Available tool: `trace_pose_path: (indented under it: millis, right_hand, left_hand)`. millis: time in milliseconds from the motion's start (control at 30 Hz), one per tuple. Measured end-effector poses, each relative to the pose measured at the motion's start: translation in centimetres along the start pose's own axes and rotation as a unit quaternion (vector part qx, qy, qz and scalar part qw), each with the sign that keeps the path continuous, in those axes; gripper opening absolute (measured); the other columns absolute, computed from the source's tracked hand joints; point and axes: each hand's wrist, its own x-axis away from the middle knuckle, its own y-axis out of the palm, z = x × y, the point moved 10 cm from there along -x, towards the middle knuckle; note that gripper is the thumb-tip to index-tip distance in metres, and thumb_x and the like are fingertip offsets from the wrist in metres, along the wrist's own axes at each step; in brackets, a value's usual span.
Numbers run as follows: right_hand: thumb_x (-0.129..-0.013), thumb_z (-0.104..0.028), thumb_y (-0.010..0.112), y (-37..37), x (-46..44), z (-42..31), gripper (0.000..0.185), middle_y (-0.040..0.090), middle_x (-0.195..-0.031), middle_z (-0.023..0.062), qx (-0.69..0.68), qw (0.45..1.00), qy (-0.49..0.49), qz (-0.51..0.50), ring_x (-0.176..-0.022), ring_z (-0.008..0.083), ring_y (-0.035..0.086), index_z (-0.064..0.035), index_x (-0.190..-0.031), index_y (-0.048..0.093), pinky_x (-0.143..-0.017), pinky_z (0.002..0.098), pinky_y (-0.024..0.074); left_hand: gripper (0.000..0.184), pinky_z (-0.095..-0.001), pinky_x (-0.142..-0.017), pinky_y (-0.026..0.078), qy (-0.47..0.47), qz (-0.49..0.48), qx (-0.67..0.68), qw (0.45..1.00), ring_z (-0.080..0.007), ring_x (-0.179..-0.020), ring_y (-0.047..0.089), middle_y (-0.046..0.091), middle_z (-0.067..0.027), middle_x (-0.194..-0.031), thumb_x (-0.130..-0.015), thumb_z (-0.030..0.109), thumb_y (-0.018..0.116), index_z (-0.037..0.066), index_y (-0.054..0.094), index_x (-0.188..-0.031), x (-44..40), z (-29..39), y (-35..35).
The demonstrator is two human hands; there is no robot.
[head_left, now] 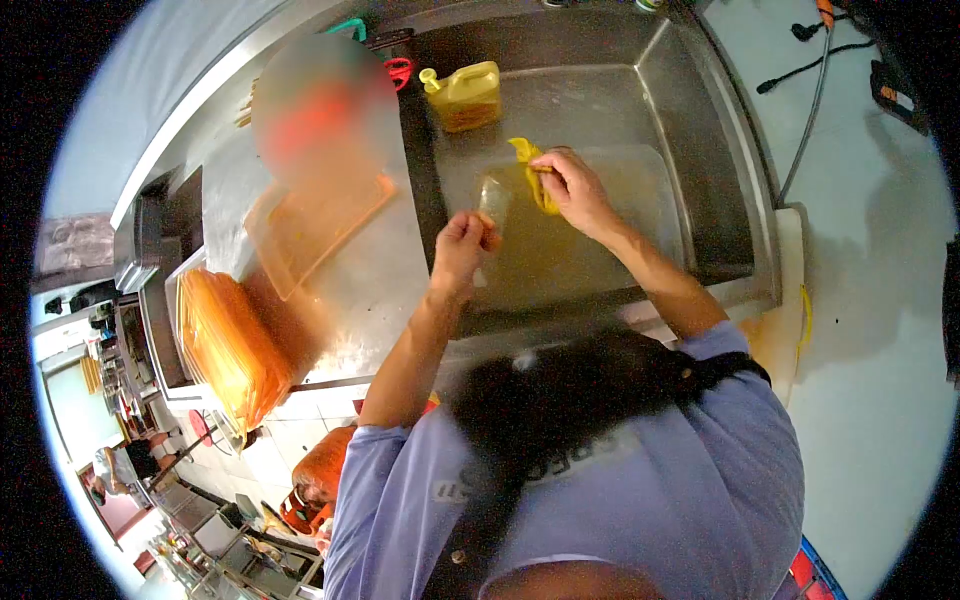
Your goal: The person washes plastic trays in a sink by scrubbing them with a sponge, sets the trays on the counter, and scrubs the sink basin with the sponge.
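Over the metal sink [660,110], my right hand [575,185] pinches a twisted yellow cloth-like strip [545,195], whose ends stick out above and below the fingers. My left hand [465,245] is closed at the sink's left side, with a small clear plastic piece [493,197] at its fingertips. A gap separates the two hands. Beneath them a translucent tray or shallow water fills part of the sink; which one I cannot tell.
A yellow jug [465,97] stands at the sink's back left. On the metal counter [370,320] lie an orange tray [300,250] and stacked orange trays [225,345]. A blurred patch hides the counter's back. Another person [115,468] is far left.
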Motion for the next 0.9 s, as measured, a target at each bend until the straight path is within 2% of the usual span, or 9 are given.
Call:
trace_pose_path:
  millis: [100,167,300,400,633,700,767,867,900]
  right_hand:
    - [-0.086,-0.008,0.047,-2.7,-1.1,1.3,0.018,0.063,-0.090,0.0103,0.100,0.989,-0.070,0.089,-0.083,0.0225,0.060,-0.0065,-0.100,0.057,-0.073,0.0341,0.0469]
    - [-0.089,-0.007,0.044,-4.5,-1.0,9.9,0.018,0.060,-0.095,0.0073,0.106,0.984,0.135,0.056,-0.086,0.0218,0.058,-0.0076,-0.102,0.056,-0.077,0.0325,0.0462]
    - [-0.091,-0.017,0.046,-4.6,4.5,14.5,0.019,0.060,-0.094,0.0060,-0.260,0.858,0.432,0.096,-0.082,0.0180,0.058,-0.0064,-0.104,0.055,-0.067,0.0334,0.0485]
    - [-0.089,-0.024,0.051,-4.2,8.0,14.5,0.022,0.059,-0.092,0.0061,-0.352,0.775,0.519,0.083,-0.079,0.0155,0.057,-0.0066,-0.102,0.054,-0.063,0.0282,0.0482]
    - [-0.077,-0.014,0.059,-0.8,9.1,14.5,0.022,0.054,-0.083,0.0024,-0.224,0.925,0.281,-0.122,-0.072,0.0134,0.054,-0.0074,-0.097,0.053,-0.057,0.0267,0.0453]
    - [-0.071,-0.007,0.060,0.0,8.4,14.1,0.032,0.053,-0.084,0.0029,-0.158,0.965,0.159,-0.137,-0.074,0.0145,0.053,-0.0061,-0.102,0.051,-0.057,0.0287,0.0457]
    - [-0.069,-0.003,0.059,-0.4,8.2,16.0,0.042,0.052,-0.090,0.0045,-0.204,0.956,0.201,-0.063,-0.077,0.0167,0.053,-0.0068,-0.109,0.046,-0.058,0.0320,0.0460]
    - [-0.069,-0.002,0.059,-2.8,6.9,11.2,0.054,0.050,-0.098,0.0070,-0.312,0.855,0.390,0.137,-0.083,0.0202,0.053,-0.0101,-0.119,0.038,-0.059,0.0372,0.0459]
    - [-0.070,-0.002,0.059,-3.4,6.2,11.5,0.057,0.050,-0.101,0.0077,-0.283,0.858,0.393,0.174,-0.084,0.0212,0.052,-0.0113,-0.121,0.036,-0.060,0.0384,0.0459]
  left_hand:
    - [0.022,-0.0245,-0.059,0.039,0.032,-0.014,0.002,0.999,-0.0101,-0.062,0.047,0.052,-0.0009,-0.067,-0.093,0.020,0.045,0.006,0.054,-0.079,0.8,2.3,-1.7]
    - [0.022,-0.0237,-0.058,0.038,0.028,-0.009,-0.029,0.999,-0.0092,-0.062,0.047,0.052,-0.0008,-0.066,-0.093,0.020,0.045,0.006,0.054,-0.078,2.4,3.9,-1.6]
    - [0.015,-0.0273,-0.066,0.037,0.079,0.005,-0.250,0.965,-0.0115,-0.063,0.048,0.052,-0.0007,-0.066,-0.089,0.017,0.050,0.009,0.056,-0.078,4.5,5.3,-0.6]
    - [0.002,-0.0337,-0.077,0.033,0.399,0.037,-0.504,0.765,-0.0152,-0.068,0.051,0.052,-0.0006,-0.068,-0.079,0.009,0.056,0.010,0.057,-0.080,9.2,11.6,4.9]
    - [0.017,-0.0426,-0.082,0.030,0.526,-0.181,-0.559,0.615,-0.0180,-0.075,0.050,0.050,0.0021,-0.070,-0.066,0.017,0.057,0.013,0.059,-0.083,13.6,9.2,11.3]
    - [0.022,-0.0453,-0.086,0.029,0.537,-0.180,-0.579,0.586,-0.0198,-0.082,0.050,0.051,-0.0005,-0.076,-0.067,0.019,0.058,0.011,0.060,-0.087,14.0,8.9,10.7]
    - [0.031,-0.0474,-0.092,0.026,0.546,-0.144,-0.605,0.561,-0.0215,-0.094,0.049,0.055,-0.0050,-0.091,-0.068,0.022,0.062,0.009,0.060,-0.096,14.3,9.1,9.6]
    - [0.061,-0.0470,-0.100,0.018,0.443,0.119,-0.557,0.692,-0.0279,-0.121,0.032,0.034,-0.0152,-0.129,-0.061,0.026,0.071,0.011,0.048,-0.116,12.4,10.5,4.4]
    - [0.086,-0.0515,-0.103,0.014,0.392,0.159,-0.452,0.785,-0.0378,-0.128,0.018,0.010,-0.0219,-0.140,-0.066,0.029,0.073,0.013,0.024,-0.134,11.6,10.5,2.3]
